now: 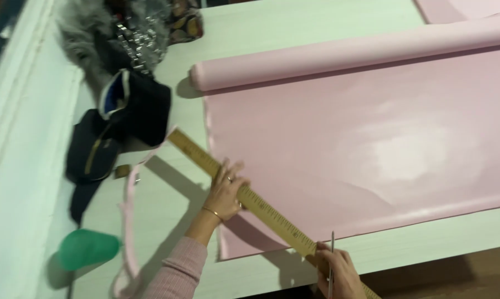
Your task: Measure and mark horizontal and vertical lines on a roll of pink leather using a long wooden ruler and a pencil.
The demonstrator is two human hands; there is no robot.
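Right at the bottom edge, at about five o'clock, the right hand (338, 271) has its fingers (344, 259) wrapped round a thin metal tool (332, 260), maybe scissors or a marker; I cannot tell which. It sits at the near end of the long wooden ruler (244, 196), likely to mark or cut along it.

At seven o'clock from the middle, the left hand (226, 191) presses down flat on the ruler with its fingers (233, 169) spread out, not gripping, so the ruler stays put. The ruler lies slanted across the left edge of the pink cloth (360, 149).

A roll of the same cloth (344, 52) lies at twelve o'clock on the pale surface (250, 27). Dark bags (128, 116) sit at nine o'clock. A green cup (89, 249) lies at eight o'clock, beside a pink strip (129, 221).
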